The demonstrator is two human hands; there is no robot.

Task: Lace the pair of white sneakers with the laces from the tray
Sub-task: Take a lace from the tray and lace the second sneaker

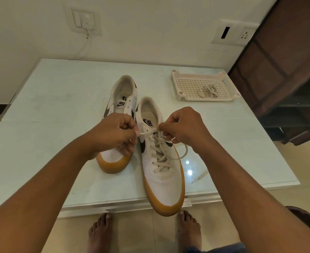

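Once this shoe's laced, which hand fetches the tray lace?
Right hand: the tray with the spare lace sits far right on the table, its side; the left hand would cross the laced sneaker.

Left hand (114, 133), right hand (184, 128) each pinch lace (147, 132), held close together.

The laced sneaker (162, 172), white with a gum sole, lies near right, toe nearest, its lace (160, 156) crisscrossed almost to the top. The unlaced sneaker (122, 99) sits just left. A bundled spare lace (208, 91) lies in the far-right perforated tray (187, 84).
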